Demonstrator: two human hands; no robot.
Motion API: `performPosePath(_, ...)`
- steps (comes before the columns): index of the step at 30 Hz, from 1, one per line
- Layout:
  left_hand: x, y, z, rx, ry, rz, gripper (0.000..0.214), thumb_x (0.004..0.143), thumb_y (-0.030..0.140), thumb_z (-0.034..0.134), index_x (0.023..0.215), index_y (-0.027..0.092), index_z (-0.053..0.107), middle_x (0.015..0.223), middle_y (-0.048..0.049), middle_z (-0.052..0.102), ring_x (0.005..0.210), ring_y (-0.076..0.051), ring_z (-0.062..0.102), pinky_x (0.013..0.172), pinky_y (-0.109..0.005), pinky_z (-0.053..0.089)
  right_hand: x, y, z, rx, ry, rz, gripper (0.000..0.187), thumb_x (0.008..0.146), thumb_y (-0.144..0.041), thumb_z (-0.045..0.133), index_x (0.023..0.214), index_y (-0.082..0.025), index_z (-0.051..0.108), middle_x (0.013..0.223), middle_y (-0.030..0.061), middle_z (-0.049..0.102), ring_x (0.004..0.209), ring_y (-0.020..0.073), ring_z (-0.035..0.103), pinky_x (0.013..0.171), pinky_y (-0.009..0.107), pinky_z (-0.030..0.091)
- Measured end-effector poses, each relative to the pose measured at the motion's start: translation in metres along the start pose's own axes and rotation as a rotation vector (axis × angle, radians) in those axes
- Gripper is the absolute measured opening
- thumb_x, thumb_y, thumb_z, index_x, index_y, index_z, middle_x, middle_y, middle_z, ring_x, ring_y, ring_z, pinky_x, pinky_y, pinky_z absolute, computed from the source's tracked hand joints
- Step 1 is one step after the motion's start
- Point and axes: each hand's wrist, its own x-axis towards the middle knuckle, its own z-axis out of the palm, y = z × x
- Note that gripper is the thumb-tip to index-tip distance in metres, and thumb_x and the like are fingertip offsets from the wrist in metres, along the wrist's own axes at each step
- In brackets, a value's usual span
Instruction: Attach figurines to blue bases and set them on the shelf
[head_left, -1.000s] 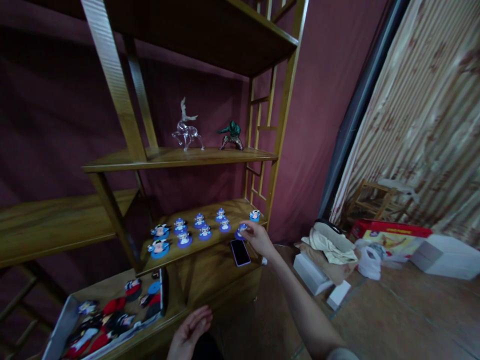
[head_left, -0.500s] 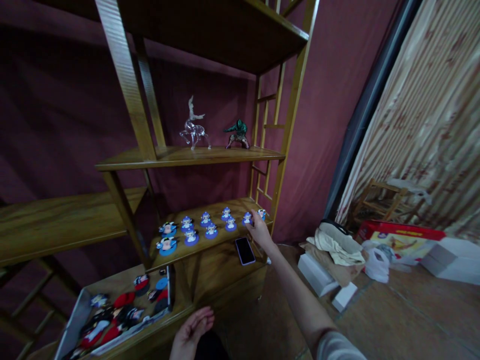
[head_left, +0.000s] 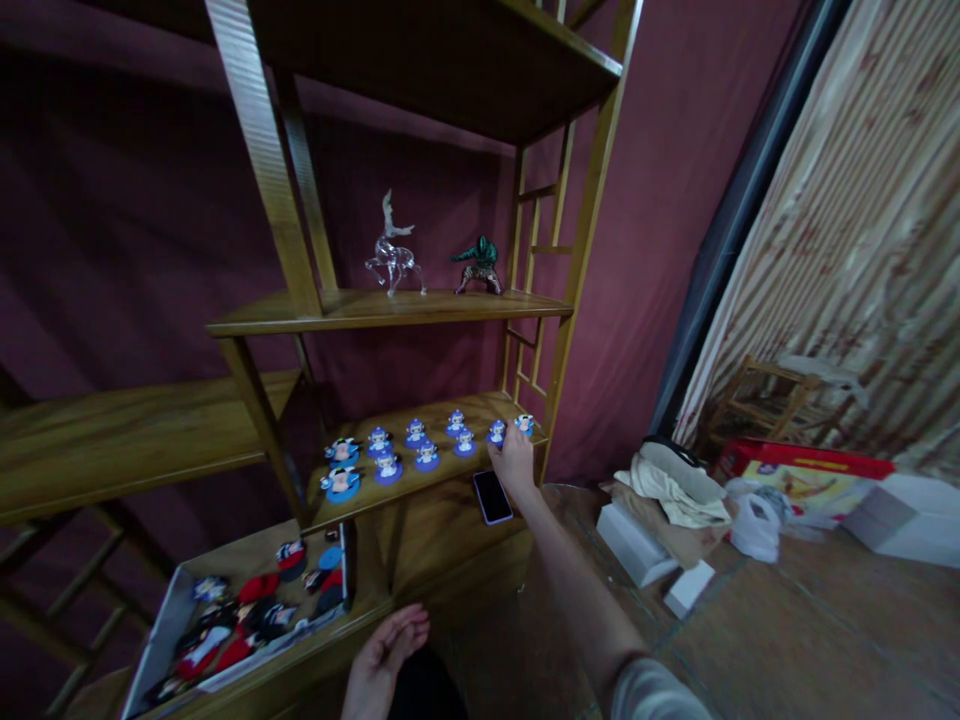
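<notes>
My right hand [head_left: 514, 462] reaches to the right end of a low wooden shelf [head_left: 420, 480]. Its thumb and fingertips pinch a small figurine on a blue base [head_left: 496, 432], which stands on the shelf. Another figurine [head_left: 525, 424] stands just to the right of the fingers. Several more blue-based figurines [head_left: 405, 450] stand in two rows to the left. My left hand [head_left: 386, 655] hangs low at the bottom edge, palm up, fingers loosely apart, holding nothing.
A dark phone [head_left: 493, 496] lies on the ledge below my right hand. A white tray [head_left: 161, 650] of red and black figurines sits lower left. A glass deer [head_left: 394, 255] and green figure [head_left: 480, 265] stand on the shelf above. White boxes [head_left: 634, 545], cloth and bags lie on the floor at right.
My right hand carried the figurine up from the shelf's front edge and set it in the back row near the right end. The view shifted slightly. My left hand stayed put.
</notes>
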Motion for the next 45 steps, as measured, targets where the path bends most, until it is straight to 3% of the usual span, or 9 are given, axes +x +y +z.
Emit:
performPosePath(14, 0.002, -0.008, -0.009, 0.012, -0.024, 0.007, 0.044, 0.05, 0.042, 0.08, 0.082, 0.013, 0.072, 0.089, -0.0133, 0.072, 0.084, -0.029, 0.066, 0.085, -0.041, 0.05, -0.001, 0.003, 0.002, 0.022, 0.04, 0.037, 0.05, 0.079, -0.027, 0.052, 0.126, -0.013, 0.04, 0.109, 0.0161, 0.059, 0.104, 0.0282, 0.052, 0.09, 0.04, 0.037)
performPosePath(21, 0.0, -0.006, -0.006, 0.019, -0.026, 0.019, 0.041, 0.053, 0.041, 0.078, 0.084, 0.014, 0.072, 0.09, -0.013, 0.072, 0.085, -0.029, 0.066, 0.085, -0.039, 0.051, -0.02, 0.009, -0.005, 0.075, 0.094, -0.007, 0.048, 0.08, -0.026, 0.049, 0.126, -0.013, 0.04, 0.112, 0.0136, 0.059, 0.104, 0.0255, 0.051, 0.09, 0.038, 0.037)
performPosePath(26, 0.001, -0.006, -0.005, 0.015, -0.011, 0.019, 0.046, 0.047, 0.044, 0.08, 0.081, 0.013, 0.072, 0.088, -0.0133, 0.072, 0.082, -0.029, 0.066, 0.08, -0.037, 0.053, -0.027, 0.008, -0.008, 0.052, 0.11, 0.045, 0.033, 0.081, -0.029, 0.049, 0.111, -0.015, 0.05, 0.106, 0.0121, 0.059, 0.102, 0.0256, 0.051, 0.086, 0.037, 0.037)
performPosePath(35, 0.01, -0.018, -0.014, -0.002, -0.038, 0.015, 0.043, 0.051, 0.042, 0.079, 0.083, 0.014, 0.072, 0.09, -0.0128, 0.072, 0.084, -0.028, 0.066, 0.081, -0.037, 0.053, -0.01, -0.009, 0.004, 0.008, 0.131, 0.212, 0.037, 0.076, -0.034, 0.053, 0.108, -0.016, 0.05, 0.104, 0.0121, 0.06, 0.101, 0.0304, 0.047, 0.083, 0.041, 0.032)
performPosePath(45, 0.007, -0.016, -0.012, 0.006, -0.046, 0.025, 0.043, 0.052, 0.042, 0.078, 0.084, 0.014, 0.072, 0.09, -0.0126, 0.072, 0.084, -0.028, 0.066, 0.082, -0.036, 0.052, -0.009, -0.013, 0.004, 0.028, 0.155, 0.265, 0.037, 0.075, -0.032, 0.051, 0.109, -0.017, 0.049, 0.105, 0.0113, 0.059, 0.1, 0.0295, 0.045, 0.083, 0.041, 0.029)
